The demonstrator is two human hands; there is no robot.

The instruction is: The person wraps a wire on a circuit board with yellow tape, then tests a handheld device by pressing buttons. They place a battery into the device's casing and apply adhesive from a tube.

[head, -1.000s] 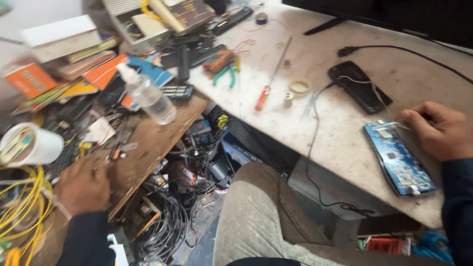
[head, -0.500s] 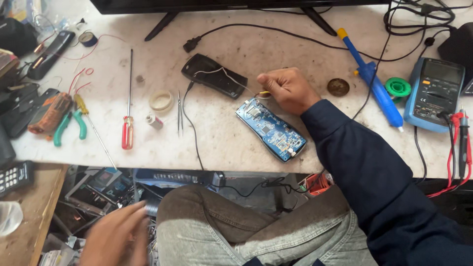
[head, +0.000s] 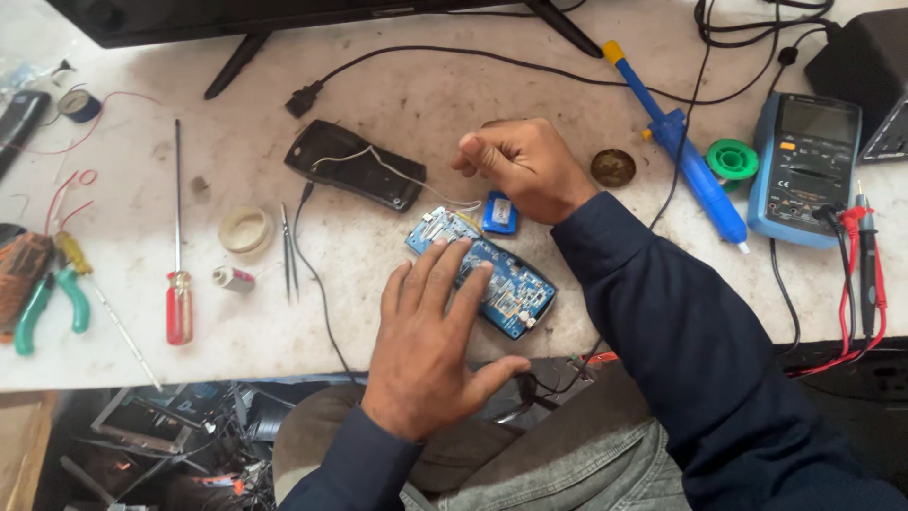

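A blue circuit board (head: 518, 295) lies near the front edge of the pale worktop (head: 407, 95). My left hand (head: 430, 331) lies flat with its fingers spread, the fingertips resting on the board. My right hand (head: 525, 166) is curled just behind the board, thumb and forefinger pinched together; nothing shows between them. A small blue part (head: 499, 213) sits between the right hand and the board. A thin white wire (head: 416, 182) runs from a black phone shell (head: 355, 163) toward the board.
To the right lie a blue soldering iron (head: 686, 156), green solder spool (head: 733, 158), brown round tin (head: 613, 167) and blue multimeter (head: 804, 170) with red leads. To the left are tweezers (head: 287, 251), a tape roll (head: 245, 229), a red screwdriver (head: 178, 303) and green pliers (head: 47, 303).
My view swung from the cluttered side shelf back to the worktop. My left hand came up from my lap onto the board. My right hand lifted off the board's top end.
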